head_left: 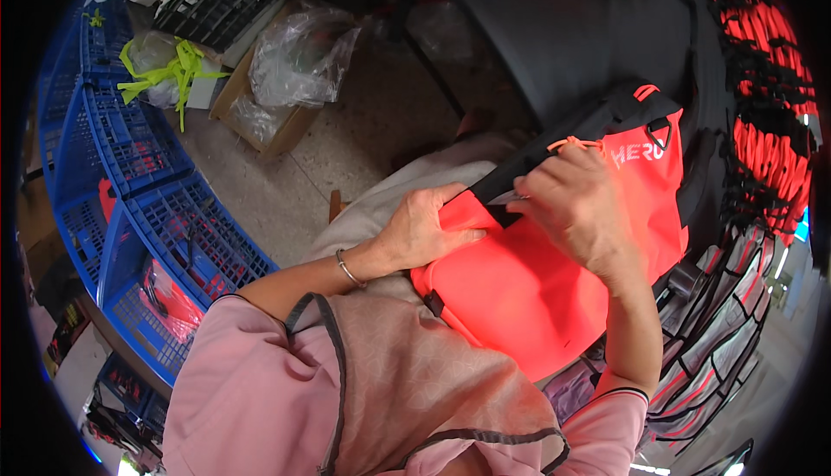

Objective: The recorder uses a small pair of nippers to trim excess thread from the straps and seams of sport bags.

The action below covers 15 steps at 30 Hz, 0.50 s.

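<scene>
Above grey floor [290, 186], beside crates [108, 143], left hand [415, 229] clamps red bag [528, 294]; right grip [576, 199] unclear.

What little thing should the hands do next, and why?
Probably, the left hand should pull the red bag gently flat at the edge: it grips that edge, and the right hand pinches a thin, metal-looking thing right by the black trim there.

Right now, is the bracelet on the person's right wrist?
No, the bracelet circles the left wrist, behind the left hand holding the red bag.
</scene>
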Each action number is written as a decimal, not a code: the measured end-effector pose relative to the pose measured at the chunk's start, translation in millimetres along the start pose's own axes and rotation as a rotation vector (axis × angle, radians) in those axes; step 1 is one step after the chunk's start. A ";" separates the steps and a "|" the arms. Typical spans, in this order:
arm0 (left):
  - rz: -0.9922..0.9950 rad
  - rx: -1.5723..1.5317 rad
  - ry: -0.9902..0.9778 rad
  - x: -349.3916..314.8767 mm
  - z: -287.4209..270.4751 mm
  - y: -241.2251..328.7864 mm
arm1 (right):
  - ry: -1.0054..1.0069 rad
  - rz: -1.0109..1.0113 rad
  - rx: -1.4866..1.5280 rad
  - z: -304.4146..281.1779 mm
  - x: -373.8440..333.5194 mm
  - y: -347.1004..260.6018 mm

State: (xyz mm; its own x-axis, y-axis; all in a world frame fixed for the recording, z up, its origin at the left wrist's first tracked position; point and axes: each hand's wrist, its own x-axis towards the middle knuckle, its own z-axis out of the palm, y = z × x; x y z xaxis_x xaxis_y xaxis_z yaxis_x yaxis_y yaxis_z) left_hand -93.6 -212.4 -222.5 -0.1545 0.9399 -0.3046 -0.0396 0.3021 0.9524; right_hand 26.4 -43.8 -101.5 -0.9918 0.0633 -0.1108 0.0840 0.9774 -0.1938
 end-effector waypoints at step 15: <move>0.831 0.499 0.273 102.0 2.3 99.6 | 1.090 0.950 1.037 45.5 -53.8 33.0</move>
State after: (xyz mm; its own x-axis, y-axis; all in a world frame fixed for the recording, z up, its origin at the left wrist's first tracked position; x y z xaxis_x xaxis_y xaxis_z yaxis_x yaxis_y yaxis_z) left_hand -111.1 -86.1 -158.7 -0.1689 0.8330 0.5268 0.5920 -0.3416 0.7300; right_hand 87.0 -24.2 -146.3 -0.1428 0.9897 0.0109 0.2045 0.0403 -0.9780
